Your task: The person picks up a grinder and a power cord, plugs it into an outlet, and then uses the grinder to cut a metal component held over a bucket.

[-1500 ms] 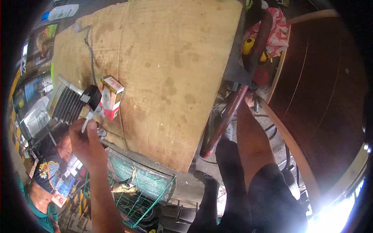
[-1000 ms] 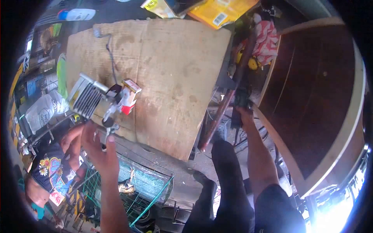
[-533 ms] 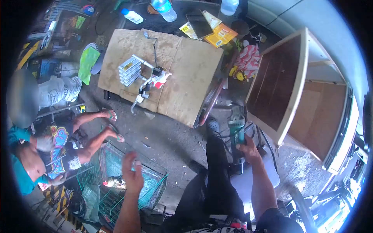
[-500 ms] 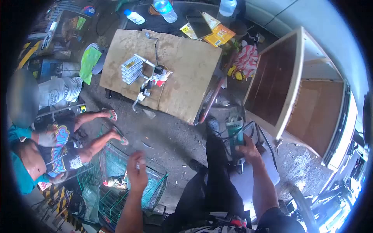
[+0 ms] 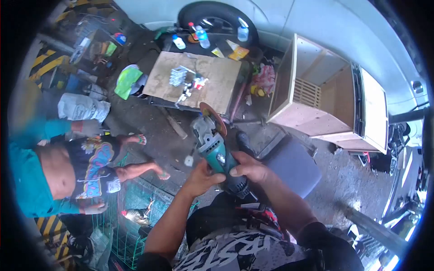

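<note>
Head view: both hands [image 5: 226,174] now grip grinder [image 5: 214,144].

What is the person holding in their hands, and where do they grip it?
A teal angle grinder: the right hand wraps its rear body, and the left hand grips its body from the other side.

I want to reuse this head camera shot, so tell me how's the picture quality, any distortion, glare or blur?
Head view: strong fisheye bending, black vignette at the corners; the angle grinder in the left hand and right hand is fairly sharp; the cardboard-topped table is small but readable; the seated person's face is blurred; glare burns out the lower right edge.
</note>
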Motion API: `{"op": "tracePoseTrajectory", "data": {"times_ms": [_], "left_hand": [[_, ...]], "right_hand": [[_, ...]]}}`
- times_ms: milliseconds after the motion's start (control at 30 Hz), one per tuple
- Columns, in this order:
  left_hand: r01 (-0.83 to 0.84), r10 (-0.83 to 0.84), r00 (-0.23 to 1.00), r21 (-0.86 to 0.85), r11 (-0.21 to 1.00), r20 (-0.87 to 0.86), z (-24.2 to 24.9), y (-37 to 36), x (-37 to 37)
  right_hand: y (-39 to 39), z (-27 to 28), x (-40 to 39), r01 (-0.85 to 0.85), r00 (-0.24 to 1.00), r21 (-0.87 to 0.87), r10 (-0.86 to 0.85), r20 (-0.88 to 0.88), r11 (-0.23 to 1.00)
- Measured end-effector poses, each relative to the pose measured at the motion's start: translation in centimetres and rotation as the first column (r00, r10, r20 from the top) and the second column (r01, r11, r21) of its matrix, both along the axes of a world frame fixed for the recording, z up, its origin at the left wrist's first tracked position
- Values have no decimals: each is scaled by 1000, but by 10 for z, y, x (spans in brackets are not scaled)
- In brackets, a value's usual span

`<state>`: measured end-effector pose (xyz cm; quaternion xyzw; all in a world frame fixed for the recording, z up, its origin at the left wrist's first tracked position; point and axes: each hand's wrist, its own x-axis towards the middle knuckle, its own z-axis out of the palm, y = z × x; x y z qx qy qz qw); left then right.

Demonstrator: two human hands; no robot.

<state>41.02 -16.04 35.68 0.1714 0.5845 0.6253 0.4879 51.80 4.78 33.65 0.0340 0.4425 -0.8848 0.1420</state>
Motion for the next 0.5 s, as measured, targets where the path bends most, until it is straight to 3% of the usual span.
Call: {"op": "tracePoseTrajectory", "data": {"times_ms": [33, 133, 167, 267, 300, 400, 433, 500], "left_hand": [[-18, 18, 999, 11, 1000, -27, 14, -1, 9], [-94, 87, 989, 60, 994, 119, 10, -21, 25], [-169, 152, 979, 122, 978, 132, 13, -24, 35], [-294, 286, 956, 187, 937, 71, 28, -33, 47], [-329, 329, 944, 149, 932, 25, 36, -38, 48], [-384, 391, 914, 80, 920, -105, 59, -53, 49], [-430, 435, 890, 68, 900, -135, 59, -55, 51], [-492, 511, 844, 145, 858, -163, 64, -58, 51]], "right_hand": [[-8, 19, 7, 31, 999, 33, -31, -10, 999], [-20, 43, 16, -6, 996, 208, 24, -82, 978], [-31, 53, 27, 76, 997, 341, -63, -51, 937], [-64, 70, 48, 270, 962, 456, -254, -99, 848], [-77, 84, 47, 432, 901, 428, -359, -244, 794], [-88, 103, 37, 232, 909, 711, -407, 83, 663], [-91, 93, 34, 376, 877, 572, -479, 34, 729], [-88, 80, 41, 508, 826, 401, -563, 22, 762]]}}
